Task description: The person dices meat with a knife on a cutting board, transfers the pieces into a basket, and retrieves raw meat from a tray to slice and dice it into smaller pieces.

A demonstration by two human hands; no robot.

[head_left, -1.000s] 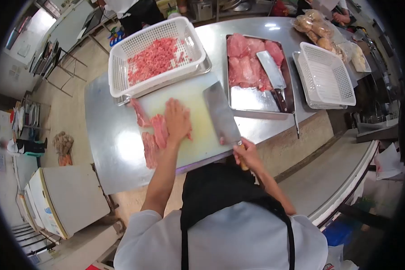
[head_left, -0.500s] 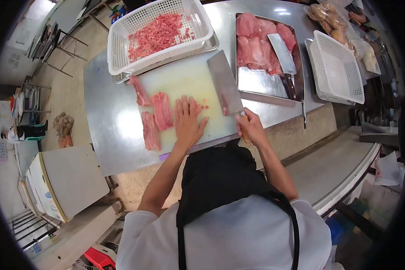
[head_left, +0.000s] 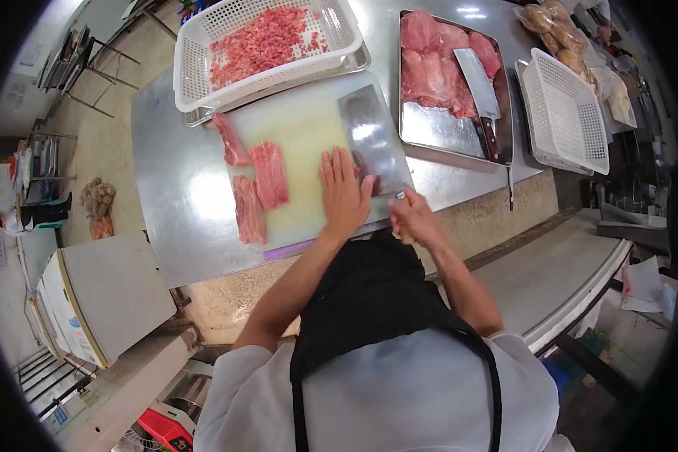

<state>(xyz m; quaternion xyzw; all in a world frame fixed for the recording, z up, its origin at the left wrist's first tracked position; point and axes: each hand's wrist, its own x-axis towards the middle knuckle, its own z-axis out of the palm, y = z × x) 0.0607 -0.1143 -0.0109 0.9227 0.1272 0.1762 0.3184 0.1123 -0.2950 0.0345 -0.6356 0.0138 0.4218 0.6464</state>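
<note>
In the right grip (head_left: 415, 217), the cleaver (head_left: 370, 139) partly hides.

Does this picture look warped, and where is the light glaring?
Head view: strongly warped, as through a wide-angle lens, with blackened corners; head view: white glare on the steel table, beside the meat strips, plus a bright patch on the cleaver in the right hand; head view: outer edges look soft, small details there hard to make out.

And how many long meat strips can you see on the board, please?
3: the far strip nearest the basket, the near strip by the board's purple edge, the inner strip closest to the left hand, which may hide others.
</note>
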